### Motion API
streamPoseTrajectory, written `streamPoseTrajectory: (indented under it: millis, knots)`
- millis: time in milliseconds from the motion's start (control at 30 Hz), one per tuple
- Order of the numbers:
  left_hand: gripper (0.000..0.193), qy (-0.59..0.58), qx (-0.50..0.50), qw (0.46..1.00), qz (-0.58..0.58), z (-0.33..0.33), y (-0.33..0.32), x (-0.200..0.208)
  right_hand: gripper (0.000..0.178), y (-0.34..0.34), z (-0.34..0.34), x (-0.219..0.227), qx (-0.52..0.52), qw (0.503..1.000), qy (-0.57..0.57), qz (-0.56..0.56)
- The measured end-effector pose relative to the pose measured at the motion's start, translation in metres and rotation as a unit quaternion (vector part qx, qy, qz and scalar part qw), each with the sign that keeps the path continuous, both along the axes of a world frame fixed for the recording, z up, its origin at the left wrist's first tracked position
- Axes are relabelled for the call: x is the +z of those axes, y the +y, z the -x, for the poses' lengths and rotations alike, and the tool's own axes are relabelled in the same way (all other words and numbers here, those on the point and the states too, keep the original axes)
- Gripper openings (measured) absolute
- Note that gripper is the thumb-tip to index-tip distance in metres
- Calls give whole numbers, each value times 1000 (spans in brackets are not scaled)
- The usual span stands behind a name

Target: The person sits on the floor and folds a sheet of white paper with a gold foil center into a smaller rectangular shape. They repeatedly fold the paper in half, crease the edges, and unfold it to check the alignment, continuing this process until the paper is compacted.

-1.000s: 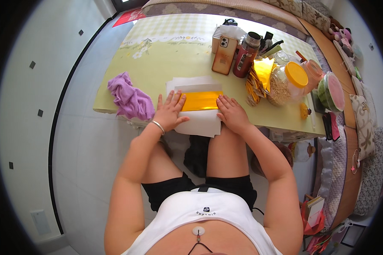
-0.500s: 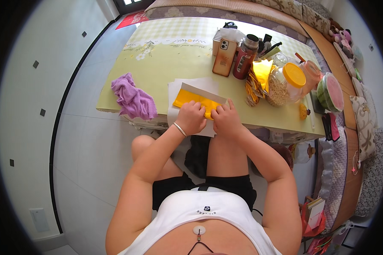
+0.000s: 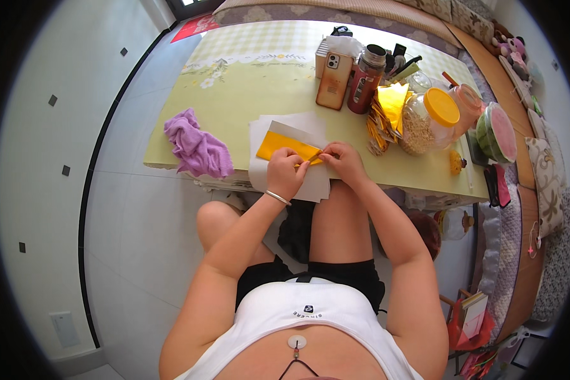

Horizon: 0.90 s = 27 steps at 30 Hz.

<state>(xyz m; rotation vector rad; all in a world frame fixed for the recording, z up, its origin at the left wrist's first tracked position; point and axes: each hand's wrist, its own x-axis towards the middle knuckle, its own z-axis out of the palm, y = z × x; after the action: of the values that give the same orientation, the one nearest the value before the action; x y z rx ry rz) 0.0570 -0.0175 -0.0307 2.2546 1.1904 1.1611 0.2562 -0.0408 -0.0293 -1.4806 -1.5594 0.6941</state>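
A seated person bends over a yellow-green tabletop (image 3: 247, 101), both hands meeting on a yellow paper sheet (image 3: 278, 145) that lies atop white papers (image 3: 285, 123) at the near edge. The left hand (image 3: 285, 174) and right hand (image 3: 342, 161) each have their grip pinched together on the sheet's near corner. A purple cloth (image 3: 196, 149) sits just left; an orange-lidded jar (image 3: 427, 120) stands right.
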Motion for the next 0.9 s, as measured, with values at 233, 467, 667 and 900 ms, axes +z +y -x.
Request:
streamPoseTrajectory:
  millis: [233,467,667,900]
  knots:
    - [19,37,73,995,50,-7,2,-3,24,0,20,-5,-126,983,-123,-57]
    - [20,57,88,993,63,-10,8,-6,59,-36,33,-11,63,884,-402,-232]
    - [20,67,89,992,66,-10,11,-6,87,-39,35,-12,98,900,-412,-104]
    - [21,78,93,990,71,-12,10,-3,92,-38,37,-18,89,902,-412,-94]
